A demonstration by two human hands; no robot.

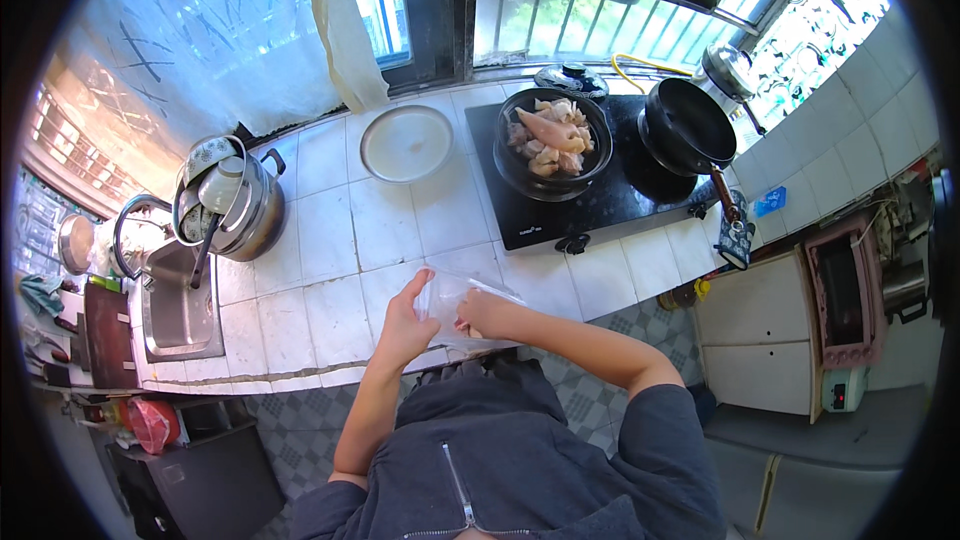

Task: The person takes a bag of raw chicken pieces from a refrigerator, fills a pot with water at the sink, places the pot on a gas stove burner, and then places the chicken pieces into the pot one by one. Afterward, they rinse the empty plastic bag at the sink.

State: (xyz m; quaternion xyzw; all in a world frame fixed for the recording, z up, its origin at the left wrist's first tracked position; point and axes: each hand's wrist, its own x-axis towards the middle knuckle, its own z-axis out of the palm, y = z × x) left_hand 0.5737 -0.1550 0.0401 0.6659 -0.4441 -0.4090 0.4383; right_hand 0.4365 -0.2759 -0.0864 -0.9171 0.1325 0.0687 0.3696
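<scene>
A clear plastic bag [444, 294] is held at the front edge of the white tiled counter [390, 229]. My left hand [409, 319] grips the bag's left side, thumb and fingers on the plastic. Inside the bag's opening, my right hand [484, 313] is closed around a small pinkish piece of raw meat [463, 328], mostly hidden by the fingers. Beyond the hands, to the right, a dark pot [555, 184] filled with raw chicken pieces [551, 131] stands on the black gas stove [517, 221].
A round plate or lid [407, 144] lies left of the stove. A black frying pan [690, 120] sits on the right burner, its handle pointing towards the counter's front. Stacked bowls and a metal pot [259, 229] stand beside the sink [180, 300]. A patterned lid [571, 81] lies behind the stove.
</scene>
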